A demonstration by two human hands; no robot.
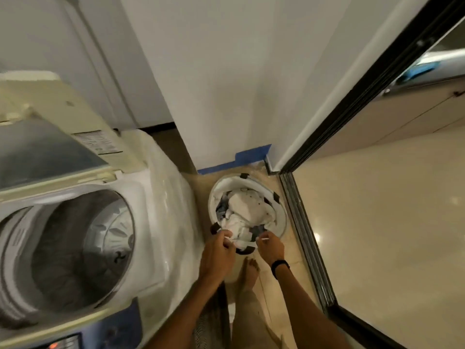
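Laundry basket [254, 182] stands on the floor, directly under and just beyond both hands. Left hand [221, 245] and right hand [270, 248] are near each other but apart. Each has its fingers curled, pinching white cloth [239, 241] at the basket's near rim. Cannot tell if that cloth is a garment edge or the basket's liner. It runs left-right between the hands and is barely lifted.

Basket is upright with its mouth up. It is round, so it has no long axis across the floor; its own axis is vertical. Clothes [245, 205] are piled inside just beyond the fingertips, white with some dark pieces, reaching close to the rim.

Progress, judged: early. The basket looks full. The washing machine [161, 202], left of the left hand, has its lid [50, 147] up, and its drum [75, 248] shows no clothes. So nothing looks loaded and all the transfer is left.

- Black wristband [279, 267] sits on the right wrist.
- Bare foot [250, 272] is nearer than the hands, between the forearms.
- Blue tape [236, 161] is beyond the basket, at the wall's foot.
- Door track [302, 235] is right of the right hand.
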